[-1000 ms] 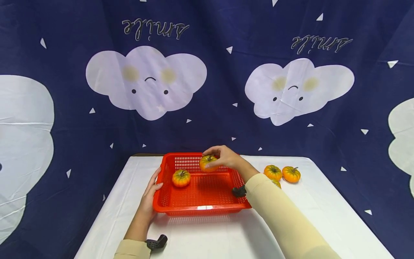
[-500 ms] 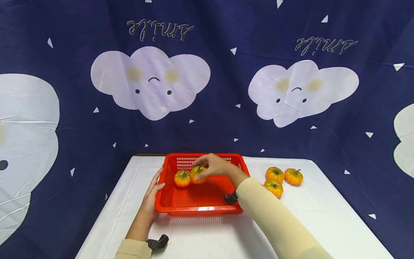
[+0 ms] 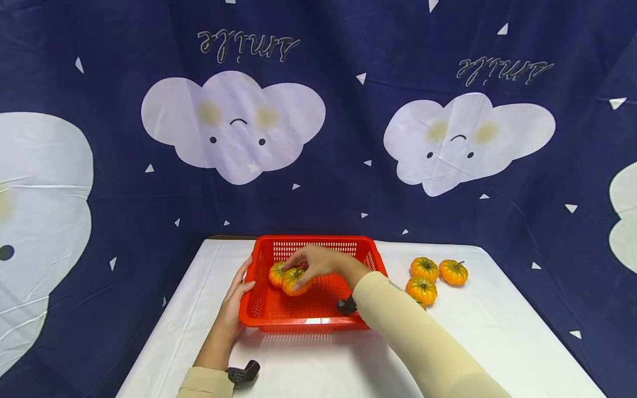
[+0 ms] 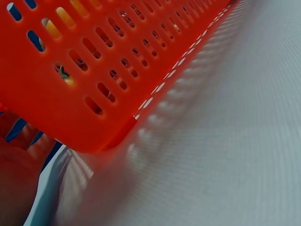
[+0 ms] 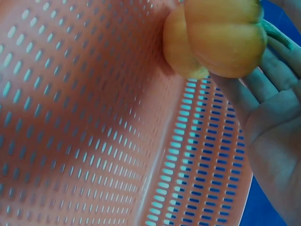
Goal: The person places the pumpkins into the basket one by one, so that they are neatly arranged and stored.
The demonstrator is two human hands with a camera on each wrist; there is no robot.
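Note:
A red perforated basket [image 3: 316,321] stands on the white table. My right hand [image 3: 318,262] holds a small orange pumpkin [image 3: 292,284] inside it, thumb on the near side and fingers over the top. Close against that one, to its left, lies another pumpkin [image 3: 275,275]. In the right wrist view the held pumpkin [image 5: 225,37] overlaps the other [image 5: 175,42], beside my right palm [image 5: 277,127]. My left hand [image 3: 235,303] touches the basket's left side, fingers extended along the wall and thumb at the rim; the left wrist view shows it [image 4: 19,165] by the basket's corner [image 4: 89,127].
Right of the basket, several more pumpkins [image 3: 424,268] sit grouped on the white cloth [image 3: 487,331], one partly hidden by my right sleeve [image 3: 398,315]. A dark blue curtain with clouds [image 3: 234,127] hangs behind the table.
My right hand has carried its pumpkin left and down in the basket, up against the other one. The left hand keeps its place on the basket. More of the pumpkins at the right shows.

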